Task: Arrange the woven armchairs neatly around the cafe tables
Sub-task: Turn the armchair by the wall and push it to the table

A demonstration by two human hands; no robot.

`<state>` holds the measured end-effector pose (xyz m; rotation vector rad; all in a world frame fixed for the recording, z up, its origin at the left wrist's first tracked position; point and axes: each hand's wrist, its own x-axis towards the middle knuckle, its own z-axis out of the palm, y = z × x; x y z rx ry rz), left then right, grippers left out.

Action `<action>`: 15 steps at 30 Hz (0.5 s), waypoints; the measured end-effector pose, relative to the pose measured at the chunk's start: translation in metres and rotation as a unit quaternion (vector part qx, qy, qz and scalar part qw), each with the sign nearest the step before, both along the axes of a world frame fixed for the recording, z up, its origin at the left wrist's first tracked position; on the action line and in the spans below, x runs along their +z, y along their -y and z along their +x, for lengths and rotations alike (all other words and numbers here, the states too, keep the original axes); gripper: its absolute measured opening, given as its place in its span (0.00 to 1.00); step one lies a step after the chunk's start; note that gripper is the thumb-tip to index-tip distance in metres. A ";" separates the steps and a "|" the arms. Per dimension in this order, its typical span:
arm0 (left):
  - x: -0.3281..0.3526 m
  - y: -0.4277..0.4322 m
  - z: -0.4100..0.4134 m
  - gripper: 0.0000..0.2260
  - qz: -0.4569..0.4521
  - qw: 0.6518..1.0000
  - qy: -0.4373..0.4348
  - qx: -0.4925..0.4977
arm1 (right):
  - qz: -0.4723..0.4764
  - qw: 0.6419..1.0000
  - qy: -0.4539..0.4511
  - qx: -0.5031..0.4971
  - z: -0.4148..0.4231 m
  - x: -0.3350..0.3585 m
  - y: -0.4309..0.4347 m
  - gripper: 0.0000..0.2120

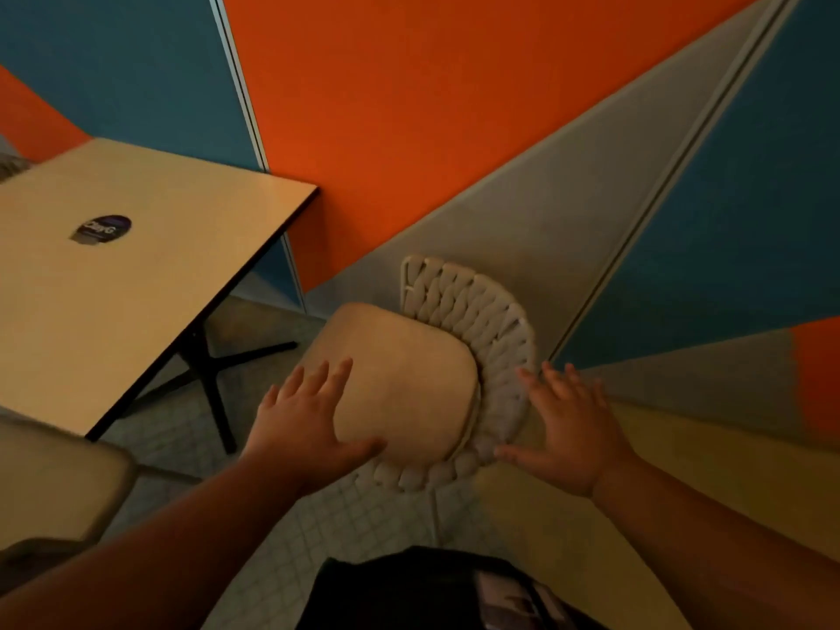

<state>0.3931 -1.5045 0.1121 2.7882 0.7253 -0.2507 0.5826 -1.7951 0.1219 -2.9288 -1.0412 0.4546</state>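
Both hands spread flat, left hand (pixel 305 420) at cushion (pixel 404 379) edge, right hand (pixel 568 429) beside armchair (pixel 477 311) weave, gripping nothing, table (pixel 136 275) left.

One woven armchair (pixel 472 356) shows in full, with one beige seat cushion (pixel 404 384) on it, and part of one more pale seat (pixel 54 475) sits at the lower left edge. There is one cafe table (pixel 136 284) bearing one dark round sticker (pixel 105 228). Two bare hands are in view, the left hand (pixel 304 420) and the right hand (pixel 568 425), each with fingers spread
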 end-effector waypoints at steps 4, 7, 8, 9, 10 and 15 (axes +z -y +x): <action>-0.010 -0.009 0.034 0.53 -0.019 1.000 -0.008 0.020 | 0.011 1.000 0.010 0.011 0.056 -0.003 -0.015 0.62; -0.010 -0.008 0.059 0.53 -0.027 0.998 -0.027 0.042 | 0.023 0.999 0.015 0.041 0.097 0.003 -0.019 0.61; -0.010 -0.007 0.066 0.53 -0.025 0.998 -0.030 0.047 | 0.029 0.998 0.017 0.048 0.108 0.004 -0.020 0.61; -0.010 -0.006 0.077 0.52 -0.024 0.998 -0.033 0.057 | 0.034 0.998 0.014 0.052 0.127 0.003 -0.023 0.61; -0.011 -0.005 0.086 0.52 -0.027 0.996 -0.035 0.071 | 0.038 0.998 0.012 0.056 0.143 0.001 -0.025 0.60; -0.024 0.011 0.124 0.52 -0.030 0.983 -0.025 0.180 | 0.013 0.989 0.004 0.150 0.231 -0.020 -0.051 0.60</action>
